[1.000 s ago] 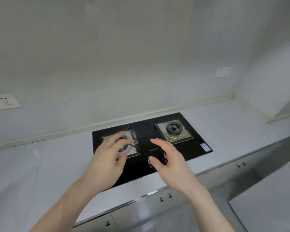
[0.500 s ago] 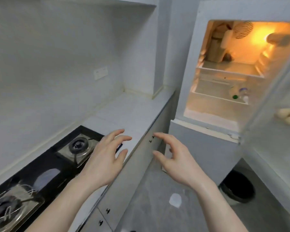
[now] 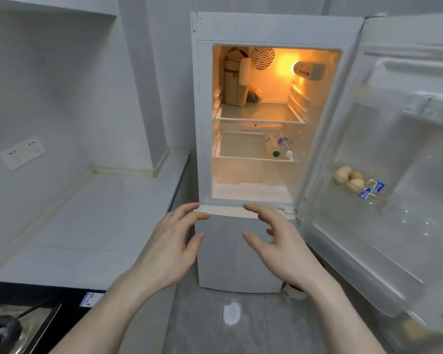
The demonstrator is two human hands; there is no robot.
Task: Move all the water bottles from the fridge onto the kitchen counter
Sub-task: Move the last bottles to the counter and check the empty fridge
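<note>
The white fridge [image 3: 241, 251] stands straight ahead with its upper door swung open to the right and its light on. Two clear water bottles lie on the lower shelf, one with a green cap [image 3: 272, 147] and one with a white cap [image 3: 285, 146]. More bottles with blue labels [image 3: 371, 190] sit in the door rack. My left hand [image 3: 173, 247] and my right hand [image 3: 278, 247] hover empty below the open compartment, fingers spread and relaxed. The kitchen counter [image 3: 100, 221] lies to the left of the fridge.
A black gas hob [image 3: 23, 318] sits at the lower left on the counter. Pale round items [image 3: 348, 178] share the door rack. A tall container [image 3: 234, 83] stands on the fridge's top shelf. A wall socket [image 3: 21, 152] is at left. Grey floor lies below.
My view has swung right from the hob to face the open fridge. Both hands stayed raised and empty in front of me.
</note>
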